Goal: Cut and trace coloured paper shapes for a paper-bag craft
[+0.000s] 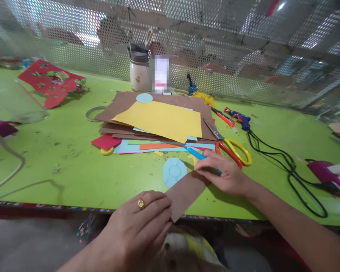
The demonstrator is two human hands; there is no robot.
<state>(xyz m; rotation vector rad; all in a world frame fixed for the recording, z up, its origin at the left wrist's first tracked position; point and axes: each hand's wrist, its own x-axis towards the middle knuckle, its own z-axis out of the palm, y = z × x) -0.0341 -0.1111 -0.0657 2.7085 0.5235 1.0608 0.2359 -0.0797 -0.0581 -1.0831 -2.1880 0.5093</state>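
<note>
A strip of brown cardboard [187, 194] slants between my two hands at the table's front edge. My left hand [144, 221], with a gold ring, is closed on its lower left end. The fingers of my right hand [222, 172] pinch its upper right end. A blue pen [197, 153] runs behind the right fingers; I cannot tell whether they touch it. Just beyond the strip lies a light blue paper disc [175, 172] with lines marked around an inner circle. Scissors [229, 147] with red and yellow handles lie beyond my right hand.
A stack of brown cardboard [119, 109] carries a yellow sheet [164, 119]. Behind it stand a white bottle [139, 73] and a blurred phone-like screen [161, 73]. On the right are a cutter [223, 117], a blue glue gun [239, 118] and its looping black cord [289, 166].
</note>
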